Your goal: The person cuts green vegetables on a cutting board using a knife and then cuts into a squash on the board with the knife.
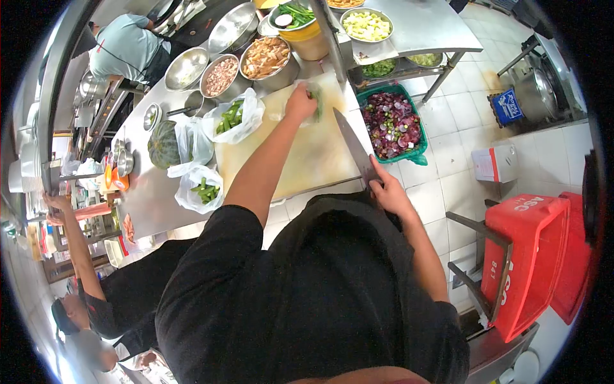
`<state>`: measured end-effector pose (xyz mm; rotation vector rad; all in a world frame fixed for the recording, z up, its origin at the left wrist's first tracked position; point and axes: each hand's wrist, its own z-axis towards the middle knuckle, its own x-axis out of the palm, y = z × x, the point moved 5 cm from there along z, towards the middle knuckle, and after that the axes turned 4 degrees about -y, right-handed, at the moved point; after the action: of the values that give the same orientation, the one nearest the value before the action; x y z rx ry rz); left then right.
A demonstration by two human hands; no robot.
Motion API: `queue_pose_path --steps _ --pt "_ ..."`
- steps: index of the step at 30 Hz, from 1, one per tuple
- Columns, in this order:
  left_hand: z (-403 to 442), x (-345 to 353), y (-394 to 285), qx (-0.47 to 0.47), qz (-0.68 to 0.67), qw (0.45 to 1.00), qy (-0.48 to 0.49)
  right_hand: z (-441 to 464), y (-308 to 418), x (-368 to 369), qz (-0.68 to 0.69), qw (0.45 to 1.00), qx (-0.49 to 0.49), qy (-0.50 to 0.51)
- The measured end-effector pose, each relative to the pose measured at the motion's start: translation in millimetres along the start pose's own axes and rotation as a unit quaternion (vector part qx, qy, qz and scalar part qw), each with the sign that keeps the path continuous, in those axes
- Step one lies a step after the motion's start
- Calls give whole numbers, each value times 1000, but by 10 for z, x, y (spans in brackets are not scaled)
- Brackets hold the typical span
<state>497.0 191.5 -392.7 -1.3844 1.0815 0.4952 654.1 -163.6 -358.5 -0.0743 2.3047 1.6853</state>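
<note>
stands at cutting board (300, 153), spread beneath left hand (299, 102). grasps knife (352, 142) in right hand (387, 191), angled along board's right edge, pointing forward from that grip. seems to clutch clear bag of greens (316, 109) at left fingertips. apparently placing greens; calls for keeping knife well apart from left grip.

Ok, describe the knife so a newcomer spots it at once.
Start at the steel table and find the pale board on it. Along the board's right edge, in the person's right hand, is the knife. Its long, pointed metal blade sets it apart from the broad board and the green crate on either side.
</note>
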Motion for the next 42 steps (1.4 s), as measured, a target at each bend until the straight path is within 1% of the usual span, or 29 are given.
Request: queue_pose_path --steps 2,4,6,7,10,11,14,15,17,19,20,22,23,26,27,29,31,33,34,35,37,40,42 --pt "-189 -93 -88 -19 16 1000 14 114 237 12 44 998 42 21" --pt "-312 -122 -116 -36 33 999 20 268 285 57 51 997 34 40" --pt "-398 -150 -110 -50 40 998 27 372 327 85 42 994 77 70" --pt "-433 -150 -87 -57 43 997 32 415 315 100 25 994 81 76" --pt "-514 -168 -26 -73 34 997 20 501 267 144 6 995 63 71" --pt "-537 -170 -9 -69 32 997 21 481 269 114 1 991 100 89" --pt "-586 -149 63 -60 22 998 20 428 332 102 -19 991 112 68" --pt "-593 -133 84 -61 16 998 15 472 198 115 -38 994 75 64" --pt "-600 -114 103 -56 -1 998 6 445 182 110 -29 997 46 50" --pt "-633 -125 156 -51 -22 998 -2 367 197 104 -31 998 32 50" --pt "-660 -149 170 -47 -43 998 -11 280 347 75 -39 997 32 56" --pt "-736 -174 203 -39 -84 995 -27 219 405 107 -54 995 18 81" --pt "-778 -196 220 -33 -101 993 -45 204 380 141 -63 993 5 98" --pt "-839 -242 293 -7 -171 981 -92 172 418 212 -76 989 12 128" --pt "-864 -245 328 3 -205 973 -104 188 387 244 -81 988 16 126" --pt "-934 -296 387 9 -251 960 -121 257 289 295 -93 990 -7 110" --pt "-1013 -384 437 2 -277 952 -132 348 251 294 -104 989 -63 81" --pt "-1096 -483 512 3 -293 945 -149 379 221 254 -111 990 22 85" --pt "-1147 -560 517 4 -301 940 -159 389 201 245 -114 990 27 81" --pt "-1215 -597 543 -14 -320 937 -138 397 181 235 -117 990 33 76" --pt "-1374 -676 574 4 -286 951 -114 359 214 207 -125 990 36 59" --pt "-1669 -649 733 35 -223 969 -98 321 57 194 -134 989 -66 -3" --pt "-1928 -539 877 47 -183 977 -96 76 461 84 -129 989 -74 -6"
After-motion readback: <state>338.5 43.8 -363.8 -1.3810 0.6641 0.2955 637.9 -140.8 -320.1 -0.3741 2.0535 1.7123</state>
